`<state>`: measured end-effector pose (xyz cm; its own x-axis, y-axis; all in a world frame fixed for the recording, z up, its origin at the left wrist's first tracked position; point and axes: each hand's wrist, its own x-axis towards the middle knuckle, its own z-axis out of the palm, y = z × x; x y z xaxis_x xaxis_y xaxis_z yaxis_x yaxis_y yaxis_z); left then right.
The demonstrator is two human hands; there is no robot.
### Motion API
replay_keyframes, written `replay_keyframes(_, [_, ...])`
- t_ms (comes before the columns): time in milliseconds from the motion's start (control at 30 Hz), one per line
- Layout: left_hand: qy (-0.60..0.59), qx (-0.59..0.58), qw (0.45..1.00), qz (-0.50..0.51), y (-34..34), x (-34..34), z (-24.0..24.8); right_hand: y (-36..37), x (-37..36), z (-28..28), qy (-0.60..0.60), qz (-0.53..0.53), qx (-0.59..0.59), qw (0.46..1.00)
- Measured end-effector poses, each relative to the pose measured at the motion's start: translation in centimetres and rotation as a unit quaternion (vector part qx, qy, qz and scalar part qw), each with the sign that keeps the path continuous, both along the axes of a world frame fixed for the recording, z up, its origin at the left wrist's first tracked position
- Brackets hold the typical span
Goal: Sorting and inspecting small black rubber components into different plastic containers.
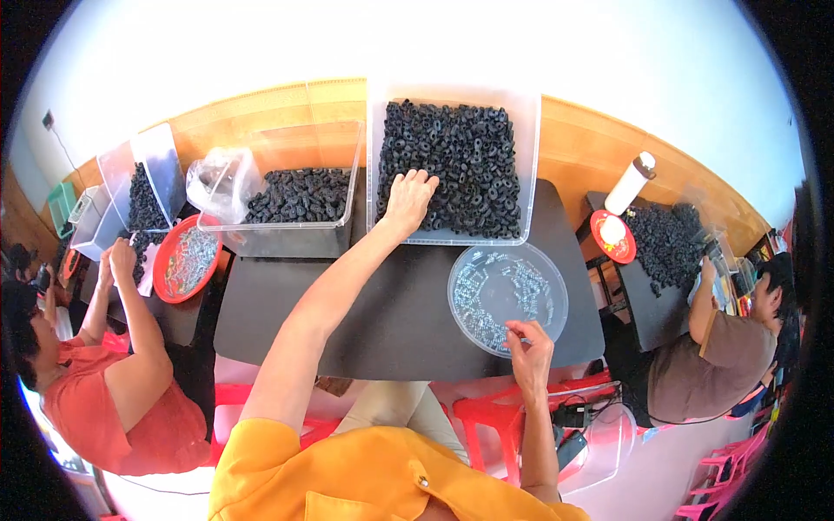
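Observation:
My left hand [410, 205] reaches into a clear plastic bin [533, 165] heaped with small black ring-shaped parts [460, 152]. Its fingers are bent down among the parts near the bin's left side, and what lies under the fingertips is hidden. Over the near right rim of a clear round tray [486, 295], my right hand [530, 352] has thumb and forefinger drawn together; anything between them is too small to name. Many small shiny silvery pieces [524, 291] lie scattered in the tray, which stands on the dark table [382, 321].
Left of my bin stands another clear bin [287, 233] of black parts, beside a plastic bag [230, 182] and a red bowl [208, 285] of silvery pieces. Co-workers sit left [122, 391] and right [717, 356]. A white bottle [629, 184] stands on the right table.

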<state>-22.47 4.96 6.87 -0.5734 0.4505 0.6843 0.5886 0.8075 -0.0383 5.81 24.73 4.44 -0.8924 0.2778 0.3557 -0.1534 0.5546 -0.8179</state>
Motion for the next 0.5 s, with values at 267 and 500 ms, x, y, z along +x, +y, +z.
replay_keyframes(267, [-0.101, 0.181, 0.975, -0.073, -1.4, 0.6, 1.0, -0.4, 0.3, -0.1, 0.004, -0.003, -0.065, 0.998])
replay_keyframes(500, [-0.141, 0.170, 0.974, -0.048, -2.3, 0.3, 0.2, -0.8, 0.3, -0.9, 0.003, 0.018, -0.051, 0.999])
